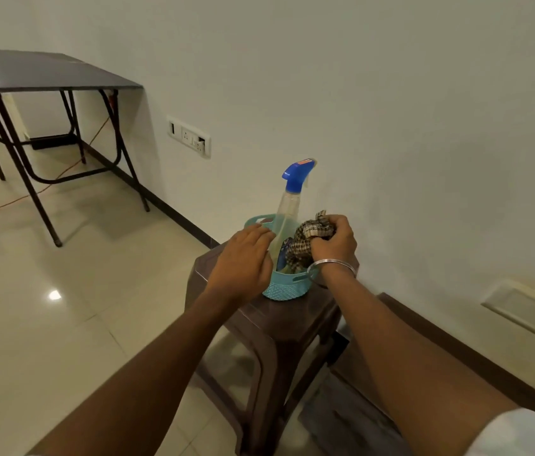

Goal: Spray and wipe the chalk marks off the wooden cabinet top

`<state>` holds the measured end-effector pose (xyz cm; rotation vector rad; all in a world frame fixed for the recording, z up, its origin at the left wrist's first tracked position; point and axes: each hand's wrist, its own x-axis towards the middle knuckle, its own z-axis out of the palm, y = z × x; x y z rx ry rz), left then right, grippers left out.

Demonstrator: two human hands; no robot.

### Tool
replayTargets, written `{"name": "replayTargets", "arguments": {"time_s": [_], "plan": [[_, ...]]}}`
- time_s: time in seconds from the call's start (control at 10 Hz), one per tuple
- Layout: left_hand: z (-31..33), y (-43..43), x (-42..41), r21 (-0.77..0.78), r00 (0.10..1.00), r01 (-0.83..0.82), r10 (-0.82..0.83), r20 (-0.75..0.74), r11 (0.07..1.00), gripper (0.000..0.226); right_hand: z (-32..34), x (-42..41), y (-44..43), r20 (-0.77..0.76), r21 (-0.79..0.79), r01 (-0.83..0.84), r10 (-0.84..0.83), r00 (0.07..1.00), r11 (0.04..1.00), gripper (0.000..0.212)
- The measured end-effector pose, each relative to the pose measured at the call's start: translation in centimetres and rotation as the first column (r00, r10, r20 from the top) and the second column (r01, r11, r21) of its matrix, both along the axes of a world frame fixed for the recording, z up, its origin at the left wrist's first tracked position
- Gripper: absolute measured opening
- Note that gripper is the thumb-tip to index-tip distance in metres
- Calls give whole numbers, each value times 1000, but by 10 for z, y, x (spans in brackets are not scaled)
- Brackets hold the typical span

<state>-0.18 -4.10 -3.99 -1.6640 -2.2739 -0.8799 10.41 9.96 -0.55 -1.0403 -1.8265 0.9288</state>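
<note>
Two bare arms reach out to a brown stool (279, 320). On it sits a blue basket (284, 289) with the spray bottle (292, 199) standing inside. The right hand (333, 243) squeezes a checked cloth (305, 241) over the basket. The left hand (243, 258) has loose fingers, holding nothing, just beside the bottle.

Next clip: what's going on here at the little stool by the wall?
A person is at a teal basket that sits on a brown plastic stool beside the wall. The right hand grips a bunched checked cloth over the basket. The left hand reaches to the spray bottle, which stands upright in the basket; its fingers look relaxed, not closed round the bottle. No chalk marks are in view, so spraying and wiping seem not yet begun.
</note>
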Motion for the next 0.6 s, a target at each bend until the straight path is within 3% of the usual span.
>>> {"name": "replayTargets", "arguments": {"time_s": [0.1,0.2,0.4,0.5,0.6], "plan": [[-14,2,-3,-12,1000,2,-1,28,1000,56,-13,6,-1,284,103,-129,95,954,986,31],[-25,2,-2,-53,999,7,-4,47,999,56,-25,7,-3,433,119,-205,135,891,971,28],[-21,5,12,-56,998,29,-26,49,998,50,-21,22,-2,427,213,-238,129,895,948,25],[-17,5,27,-48,998,61,-60,33,997,51,-14,45,-2,493,237,-322,172,853,917,29],[-5,8,47,-93,997,77,-74,39,993,57,-10,69,-5,646,280,-381,121,754,881,37]]}}
